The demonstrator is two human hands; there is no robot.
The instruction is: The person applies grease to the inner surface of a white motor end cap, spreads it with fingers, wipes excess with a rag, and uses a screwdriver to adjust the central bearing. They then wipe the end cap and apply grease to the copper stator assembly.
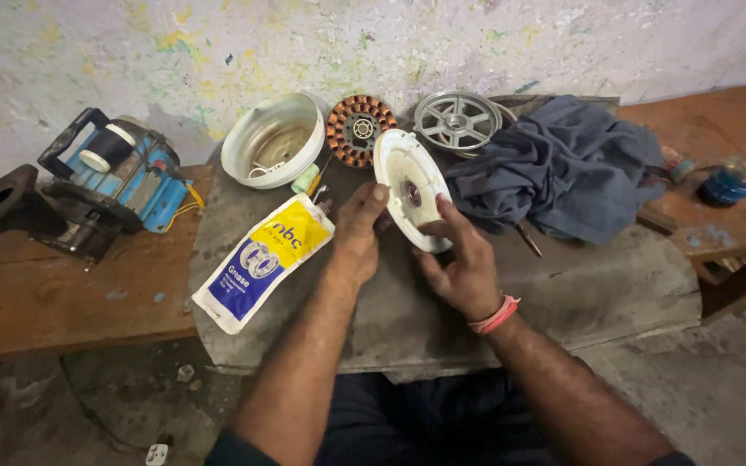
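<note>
- Hands first: my left hand (357, 231) grips the white round cover (411, 188) by its edge, tilted over the grey slab (563, 293); my right hand (459, 263), fingers curled, steadies its lower rim.
- Step, I judge: working the cover's centre hub; next needs a fingertip there.
- Grease pouch (265, 259) lies just left; copper winding (361, 129) behind.

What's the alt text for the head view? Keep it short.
Both hands, left hand and right hand, hold a white round motor cover tilted on edge over a grey slab. Beside them lie a grease pouch, a copper-wound stator and a blue-grey cloth.
</note>
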